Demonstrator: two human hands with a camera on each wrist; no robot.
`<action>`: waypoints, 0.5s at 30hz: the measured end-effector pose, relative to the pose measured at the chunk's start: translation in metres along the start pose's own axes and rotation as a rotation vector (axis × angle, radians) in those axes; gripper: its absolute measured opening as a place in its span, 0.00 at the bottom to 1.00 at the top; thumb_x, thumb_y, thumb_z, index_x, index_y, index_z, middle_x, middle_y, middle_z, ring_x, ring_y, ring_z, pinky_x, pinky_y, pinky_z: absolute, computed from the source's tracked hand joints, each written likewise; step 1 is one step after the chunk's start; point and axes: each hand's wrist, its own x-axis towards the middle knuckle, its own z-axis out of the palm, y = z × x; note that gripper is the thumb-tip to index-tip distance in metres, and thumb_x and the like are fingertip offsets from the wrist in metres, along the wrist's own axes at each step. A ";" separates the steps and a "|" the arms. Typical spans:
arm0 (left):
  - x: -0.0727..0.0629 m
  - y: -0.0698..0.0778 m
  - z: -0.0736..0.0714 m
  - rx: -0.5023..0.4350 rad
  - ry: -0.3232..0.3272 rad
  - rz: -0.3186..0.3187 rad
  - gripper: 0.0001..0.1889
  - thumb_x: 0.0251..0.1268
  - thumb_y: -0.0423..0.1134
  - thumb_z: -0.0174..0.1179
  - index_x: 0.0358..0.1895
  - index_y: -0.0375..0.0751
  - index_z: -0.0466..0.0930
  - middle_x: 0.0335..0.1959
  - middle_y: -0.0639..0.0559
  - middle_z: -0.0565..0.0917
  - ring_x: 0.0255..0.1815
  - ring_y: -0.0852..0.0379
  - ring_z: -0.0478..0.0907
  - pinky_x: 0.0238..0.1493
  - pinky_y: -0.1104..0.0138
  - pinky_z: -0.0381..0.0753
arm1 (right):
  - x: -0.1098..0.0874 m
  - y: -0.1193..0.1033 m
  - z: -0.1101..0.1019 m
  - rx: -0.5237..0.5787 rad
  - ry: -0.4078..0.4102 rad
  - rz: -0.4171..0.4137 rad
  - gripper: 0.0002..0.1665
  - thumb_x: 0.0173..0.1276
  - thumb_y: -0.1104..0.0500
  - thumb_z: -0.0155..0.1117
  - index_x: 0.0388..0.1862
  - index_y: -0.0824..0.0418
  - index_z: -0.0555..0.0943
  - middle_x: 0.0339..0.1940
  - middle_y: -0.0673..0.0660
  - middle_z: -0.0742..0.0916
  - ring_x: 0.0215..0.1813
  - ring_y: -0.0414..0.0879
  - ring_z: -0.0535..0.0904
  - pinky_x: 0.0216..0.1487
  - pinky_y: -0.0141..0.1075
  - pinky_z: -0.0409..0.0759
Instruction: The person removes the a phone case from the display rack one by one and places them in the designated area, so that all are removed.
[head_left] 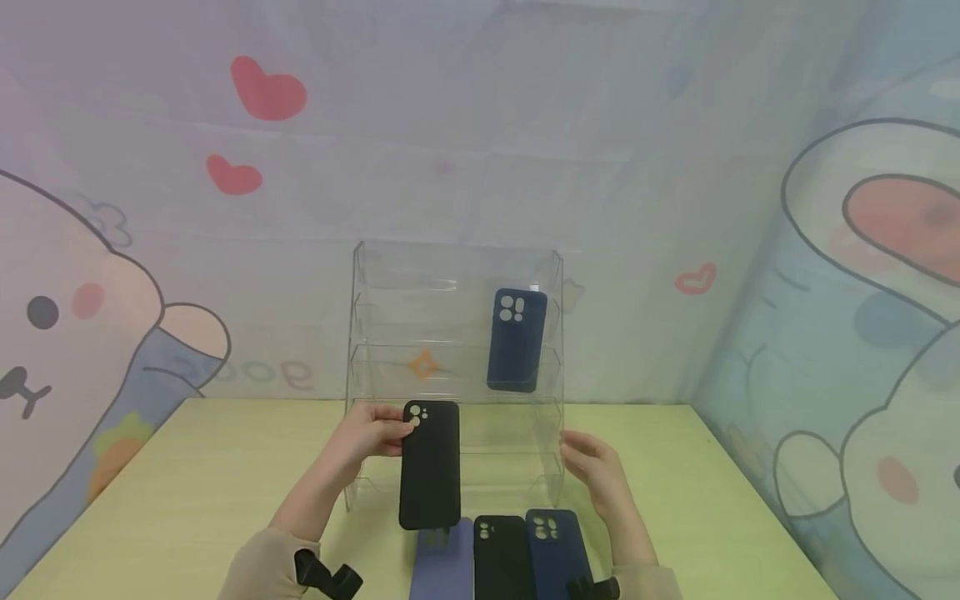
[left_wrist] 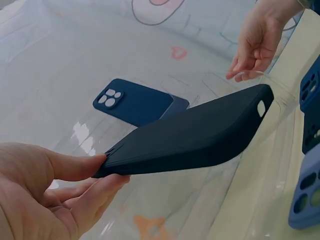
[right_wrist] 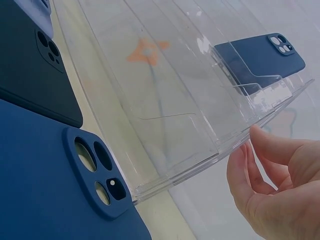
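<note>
My left hand (head_left: 378,432) pinches a black phone case (head_left: 430,467) by its upper left edge, near the camera cutouts. The case hangs upright in front of a clear tiered rack (head_left: 351,375); in the left wrist view its bottom end points away from the hand. At the rack's right side is my right hand (head_left: 596,467), fingers loosely bent. In the right wrist view its thumb and fingertips (right_wrist: 256,132) meet the outer side edge. A dark blue phone case (head_left: 517,342) stands in an upper tier on the right.
Before the rack lie a lavender phone case (head_left: 442,562), another black phone case (head_left: 502,558) and another dark blue phone case (head_left: 558,550) side by side on the pale yellow table (head_left: 187,483). Behind hangs a printed cloth backdrop (head_left: 450,125).
</note>
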 end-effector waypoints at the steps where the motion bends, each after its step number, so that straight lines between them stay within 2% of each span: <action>1: -0.001 -0.004 -0.002 0.006 -0.003 -0.008 0.19 0.65 0.30 0.59 0.55 0.18 0.75 0.33 0.45 0.87 0.28 0.61 0.83 0.37 0.66 0.87 | 0.000 0.000 0.000 0.001 -0.001 0.000 0.25 0.73 0.65 0.57 0.66 0.72 0.70 0.65 0.67 0.77 0.64 0.55 0.77 0.61 0.33 0.79; 3: -0.005 -0.010 -0.007 0.023 -0.015 -0.021 0.20 0.65 0.30 0.59 0.55 0.17 0.75 0.32 0.47 0.87 0.28 0.60 0.83 0.38 0.65 0.87 | 0.000 0.001 0.000 0.006 -0.004 -0.003 0.25 0.73 0.65 0.57 0.66 0.72 0.70 0.65 0.68 0.77 0.64 0.55 0.76 0.61 0.33 0.79; 10: -0.017 -0.028 -0.017 0.095 -0.072 -0.067 0.24 0.65 0.31 0.60 0.58 0.13 0.70 0.38 0.39 0.87 0.34 0.54 0.85 0.39 0.61 0.88 | 0.001 0.002 0.000 0.010 0.000 -0.003 0.25 0.72 0.65 0.57 0.65 0.72 0.70 0.65 0.68 0.76 0.63 0.55 0.77 0.61 0.32 0.79; 15: -0.023 -0.039 -0.021 0.117 -0.096 -0.117 0.23 0.64 0.31 0.60 0.56 0.14 0.72 0.32 0.45 0.87 0.30 0.57 0.84 0.37 0.63 0.87 | 0.002 0.002 0.000 -0.001 0.001 -0.005 0.25 0.72 0.64 0.57 0.65 0.72 0.70 0.65 0.68 0.77 0.63 0.54 0.77 0.61 0.34 0.79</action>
